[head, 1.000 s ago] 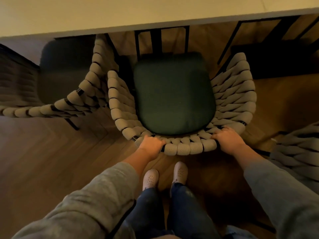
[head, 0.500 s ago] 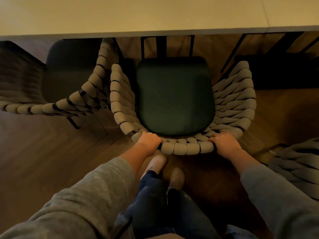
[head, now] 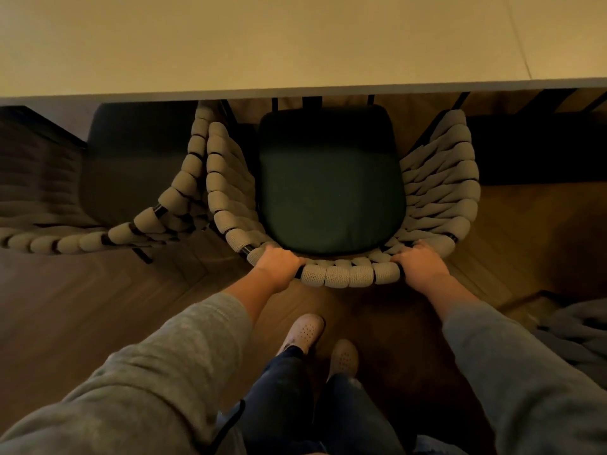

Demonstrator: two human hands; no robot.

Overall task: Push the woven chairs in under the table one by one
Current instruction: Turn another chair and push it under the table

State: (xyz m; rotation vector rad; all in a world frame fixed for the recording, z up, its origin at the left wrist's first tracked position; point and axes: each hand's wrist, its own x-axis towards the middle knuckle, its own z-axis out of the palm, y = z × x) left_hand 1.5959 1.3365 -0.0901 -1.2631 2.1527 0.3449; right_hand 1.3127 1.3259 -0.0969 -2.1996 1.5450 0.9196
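Head view: left grip [head: 277, 266] and right grip [head: 422, 267] each curl round the back rail of the chair [head: 348, 275], whose seat front reaches the near edge of the desk [head: 295, 44]. Its left arm crowds the neighbour chair [head: 184, 188], so a straight push may snag the two weaves.

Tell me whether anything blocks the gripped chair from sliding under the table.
Nothing clearly blocks the chair ahead, though dark bars show under the table. The neighbouring chair crowds its left armrest.
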